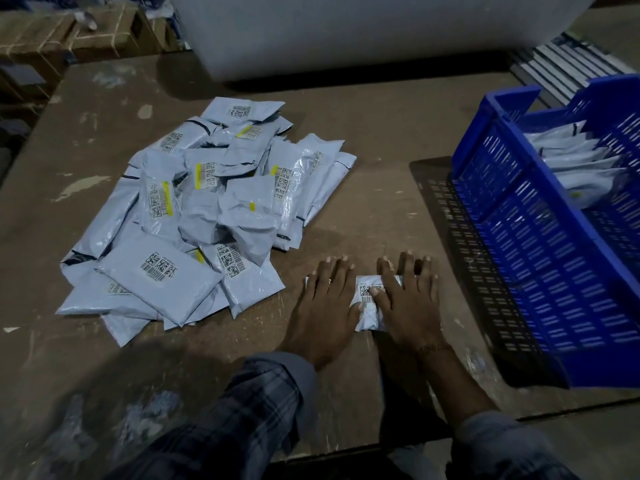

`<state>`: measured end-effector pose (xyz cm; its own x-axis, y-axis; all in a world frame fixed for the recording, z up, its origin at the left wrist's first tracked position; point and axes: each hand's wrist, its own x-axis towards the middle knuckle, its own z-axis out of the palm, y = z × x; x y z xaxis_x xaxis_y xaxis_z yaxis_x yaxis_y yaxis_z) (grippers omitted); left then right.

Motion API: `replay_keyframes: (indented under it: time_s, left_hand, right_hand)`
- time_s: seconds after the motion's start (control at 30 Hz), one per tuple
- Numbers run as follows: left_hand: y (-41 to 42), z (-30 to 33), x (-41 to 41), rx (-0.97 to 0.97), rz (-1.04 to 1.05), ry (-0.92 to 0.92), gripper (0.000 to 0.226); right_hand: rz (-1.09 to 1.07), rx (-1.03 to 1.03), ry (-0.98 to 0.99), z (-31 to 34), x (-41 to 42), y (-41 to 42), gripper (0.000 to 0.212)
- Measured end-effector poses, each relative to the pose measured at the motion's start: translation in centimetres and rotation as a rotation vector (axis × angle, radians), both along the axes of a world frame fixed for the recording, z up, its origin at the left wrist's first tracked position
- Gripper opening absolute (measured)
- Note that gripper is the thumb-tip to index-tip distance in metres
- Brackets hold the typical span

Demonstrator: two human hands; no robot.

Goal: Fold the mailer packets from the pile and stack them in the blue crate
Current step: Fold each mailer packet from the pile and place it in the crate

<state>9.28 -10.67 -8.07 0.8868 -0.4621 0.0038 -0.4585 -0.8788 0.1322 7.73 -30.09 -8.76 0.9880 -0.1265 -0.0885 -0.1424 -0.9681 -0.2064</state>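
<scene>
A loose pile of grey mailer packets [207, 209] with barcode labels lies on the brown table, left of centre. One packet [369, 306] lies flat near the front edge, mostly covered. My left hand [325, 306] and my right hand [408, 303] press down on it side by side, palms flat and fingers spread. Only the packet's labelled middle strip shows between the hands. The blue crate [519, 244] stands at the right, holding several folded packets [581, 161] lined up at its far end.
A large white foam roll [363, 29] lies across the table's back edge. Cardboard boxes [69, 36] sit beyond the table at the back left. Grey slats [568, 64] lie behind the crate. The table's front edge [346, 455] is near my sleeves.
</scene>
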Motion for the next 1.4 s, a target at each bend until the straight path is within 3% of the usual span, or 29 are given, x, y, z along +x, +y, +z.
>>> replay_keyframes:
  time_s: [0.2,0.47,0.7,0.9,1.03,1.13,1.3,1.4]
  left_hand:
    - [-0.6,0.0,0.3,-0.033,0.071,0.006,0.064]
    - [0.1,-0.2,-1.1,0.025,-0.165,-0.060,0.063]
    - [0.0,0.4,0.7,0.041,0.027,-0.064,0.066]
    - [0.0,0.1,-0.7,0.062,-0.151,-0.090,0.064]
    - [0.7,-0.1,1.1,0.074,-0.023,-0.028,0.068]
    - [0.3,-0.2,0.8,-0.014,0.084,0.049,0.067]
    - [1.4,-0.1,0.3,-0.449,0.266,0.160,0.060]
    - [1.3,0.3,0.3,-0.607,0.386,0.166,0.072]
  right_hand:
    - [0.003,-0.072,-0.077,-0.1,-3.0,1.2,0.061]
    - [-0.054,-0.023,-0.080,0.2,-0.4,1.0,0.061]
    - [-0.003,-0.108,-0.123,-0.3,-3.2,1.6,0.058]
    - [0.039,-0.094,-0.115,-0.3,-2.1,1.0,0.060]
    - [0.047,-0.091,-0.110,0.2,-3.6,1.4,0.061]
    - [0.073,-0.062,-0.110,0.6,-4.6,1.0,0.061]
    - [0.099,0.004,-0.070,3.8,-4.2,-0.5,0.057]
    - [0.035,0.098,-0.061,5.9,-3.9,-1.9,0.054]
